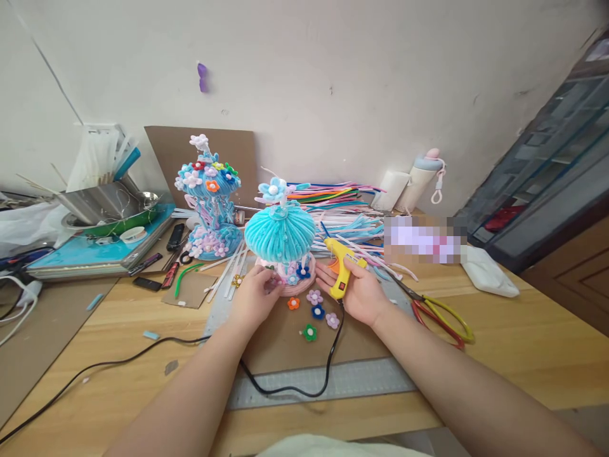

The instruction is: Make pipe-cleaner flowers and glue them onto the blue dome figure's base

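Note:
A light blue pipe-cleaner dome [280, 233] with a flower on top sits on a pink base [304, 284] at the middle of the table. My left hand [254, 295] is closed against the left of that base, fingertips pressed on a small flower there. My right hand [356, 291] lies palm up just right of the base and grips a yellow glue gun [340, 266], its nozzle pointing up and left. Several small loose flowers [314, 312] in orange, purple, blue and green lie on the brown card between my hands.
A taller blue flower-covered pipe-cleaner piece [209, 203] stands behind on the left. A heap of coloured pipe cleaners [342, 209] lies behind. Red-and-yellow scissors [442, 314] rest to the right. The gun's black cord [295, 387] loops over the cutting mat [361, 377]. Books and a steel bowl [102, 203] are far left.

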{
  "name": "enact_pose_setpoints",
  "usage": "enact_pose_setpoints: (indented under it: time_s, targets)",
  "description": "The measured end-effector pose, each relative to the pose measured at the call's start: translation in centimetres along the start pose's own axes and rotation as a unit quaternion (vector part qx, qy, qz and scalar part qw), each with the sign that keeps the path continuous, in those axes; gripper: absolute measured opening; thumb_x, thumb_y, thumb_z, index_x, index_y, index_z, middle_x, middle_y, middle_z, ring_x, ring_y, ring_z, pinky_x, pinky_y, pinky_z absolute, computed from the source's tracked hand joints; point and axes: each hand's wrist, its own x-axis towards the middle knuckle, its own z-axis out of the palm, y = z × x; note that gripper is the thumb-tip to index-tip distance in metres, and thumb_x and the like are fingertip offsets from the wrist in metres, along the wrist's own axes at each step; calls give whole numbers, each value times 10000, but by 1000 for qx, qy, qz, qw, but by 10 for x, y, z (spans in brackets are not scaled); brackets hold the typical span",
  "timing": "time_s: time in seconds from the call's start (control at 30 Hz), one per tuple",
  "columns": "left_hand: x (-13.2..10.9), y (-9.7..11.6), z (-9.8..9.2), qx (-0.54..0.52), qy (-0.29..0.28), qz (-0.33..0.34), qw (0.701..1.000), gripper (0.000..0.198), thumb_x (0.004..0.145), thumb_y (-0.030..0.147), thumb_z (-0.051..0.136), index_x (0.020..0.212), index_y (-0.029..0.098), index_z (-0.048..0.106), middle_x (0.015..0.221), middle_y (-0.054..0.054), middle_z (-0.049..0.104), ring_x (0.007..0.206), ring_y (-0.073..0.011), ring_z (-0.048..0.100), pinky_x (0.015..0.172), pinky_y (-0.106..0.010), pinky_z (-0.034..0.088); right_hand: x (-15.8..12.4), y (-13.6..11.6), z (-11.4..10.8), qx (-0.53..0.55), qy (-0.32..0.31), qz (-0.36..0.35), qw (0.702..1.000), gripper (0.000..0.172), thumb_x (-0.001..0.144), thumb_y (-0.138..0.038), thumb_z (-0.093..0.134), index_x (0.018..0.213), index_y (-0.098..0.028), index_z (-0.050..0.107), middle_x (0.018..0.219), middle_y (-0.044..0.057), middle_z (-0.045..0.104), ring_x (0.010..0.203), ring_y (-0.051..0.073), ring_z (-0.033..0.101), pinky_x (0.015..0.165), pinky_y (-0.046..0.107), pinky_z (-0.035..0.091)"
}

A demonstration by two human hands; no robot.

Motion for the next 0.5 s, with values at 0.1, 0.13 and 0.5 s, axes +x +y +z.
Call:
enact_pose_setpoints:
  time_s: [0.1, 0.13, 0.5]
  targets:
    - [0, 0, 1, -1, -5, -2, 1000, 104, 788, 288, 561, 771, 198, 609, 816, -27, 534, 696, -145, 546, 629, -259, 442, 1, -2, -1, 3, -15, 6, 1000, 202, 868, -278, 472, 1002, -153, 556, 1092, 164, 665, 1086, 241, 607, 992, 452, 422]
    - [0, 0, 1, 0, -4, -4, 1000, 107, 787, 292, 561, 761, 197, 601, 810, -26, 533, 687, -143, 543, 621, -256, 441, 1, -2, -1, 6, -25, 4, 1000, 208, 868, -284, 473, 1008, -152, 554, 1110, 169, 657, 1104, 240, 596, 1000, 444, 416]
    - [0, 5, 0, 21, 8, -10, 1000, 176, 771, 290, 557, 628, 194, 522, 704, -5, 498, 642, -145, 503, 568, -249, 365, 7, -1, -2, 0, -39, 13, 999, 220, 884, -324, 452, 965, -145, 550, 1114, 192, 648, 1090, 246, 604, 1011, 456, 394]
